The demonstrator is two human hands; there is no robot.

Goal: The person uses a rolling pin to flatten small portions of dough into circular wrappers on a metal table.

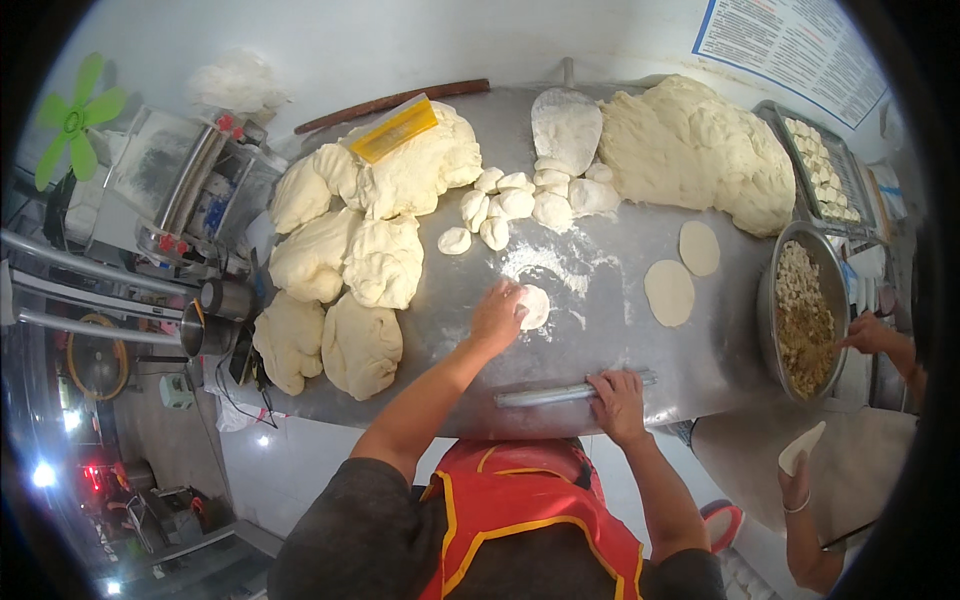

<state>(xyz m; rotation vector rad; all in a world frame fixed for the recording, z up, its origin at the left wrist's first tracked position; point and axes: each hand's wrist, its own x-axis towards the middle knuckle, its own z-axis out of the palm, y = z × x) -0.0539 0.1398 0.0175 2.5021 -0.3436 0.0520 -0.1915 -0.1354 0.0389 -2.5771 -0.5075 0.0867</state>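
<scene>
My left hand (497, 318) holds the left edge of a small floured dough disc (535, 307) on the metal worktop (465, 382). My right hand (619, 406) grips a metal rolling pin (541, 394) near its right end, close to the front edge. Two flat dough rounds (669, 293) (699, 248) lie to the right. Loose flour (551, 262) is spread behind the disc, with several small dough pieces (513, 203) farther back. Large dough lumps (362, 345) are at the left, and a yellow-edged scraper (395, 129) rests on one of them.
A big dough mass (697, 150) and a floured scoop (567, 127) lie at the back. At the right are a metal bowl of filling (765, 315) and a tray of small pieces (870, 202). A co-worker's hand (870, 334) reaches the bowl; another hand (795, 480) holds a wrapper.
</scene>
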